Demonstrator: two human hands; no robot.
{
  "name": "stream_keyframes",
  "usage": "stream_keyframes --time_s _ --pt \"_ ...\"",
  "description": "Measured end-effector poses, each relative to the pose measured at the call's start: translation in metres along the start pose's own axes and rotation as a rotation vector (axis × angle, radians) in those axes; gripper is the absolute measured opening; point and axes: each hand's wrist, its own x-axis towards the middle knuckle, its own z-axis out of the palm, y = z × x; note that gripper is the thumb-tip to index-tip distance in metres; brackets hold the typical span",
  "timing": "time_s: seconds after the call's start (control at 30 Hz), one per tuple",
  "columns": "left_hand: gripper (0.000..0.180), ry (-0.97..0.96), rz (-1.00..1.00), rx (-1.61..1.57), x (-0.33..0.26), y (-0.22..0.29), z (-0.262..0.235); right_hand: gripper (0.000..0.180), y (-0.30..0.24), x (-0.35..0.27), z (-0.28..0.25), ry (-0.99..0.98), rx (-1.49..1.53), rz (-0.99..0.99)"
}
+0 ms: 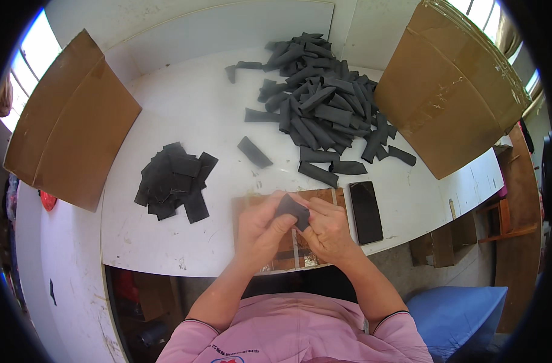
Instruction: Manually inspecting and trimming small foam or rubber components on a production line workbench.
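Between my two hands is a small dark grey fabric piece, held above a brown board at the table's front edge. My left hand pinches its left side, thumb across the front. With fingers closed, my right hand grips its right edge. A flat stack of dark fabric pieces lies to the left. Farther back, toward the right, rises a large heap of rolled, tube-like dark grey pieces. One single piece rests apart between the stack and the heap.
A black phone lies right of the board on the white table. Cardboard panels stand at the left and right. A blue bag or sheet is below on the right, near a cardboard box.
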Motion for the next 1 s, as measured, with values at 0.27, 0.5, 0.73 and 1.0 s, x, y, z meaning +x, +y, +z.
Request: stream_keyframes --time_s 0.27,0.5,0.73,1.0 --pt "0.008 0.052 0.009 -0.069 0.005 -0.009 0.002 0.022 0.007 0.0 0.011 0.023 0.003 0.012" --pt "0.008 -0.065 -0.058 0.366 0.002 -0.011 0.004 0.015 0.029 -0.031 0.04 0.086 0.109 0.038" --pt "0.013 0.271 0.081 0.139 0.0 -0.002 0.022 0.013 0.013 -0.016 0.021 0.005 -0.031 0.105" --pt "0.015 0.17 0.061 -0.183 0.002 0.005 0.009 0.015 -0.009 -0.002 0.0 0.077 -0.088 0.081"
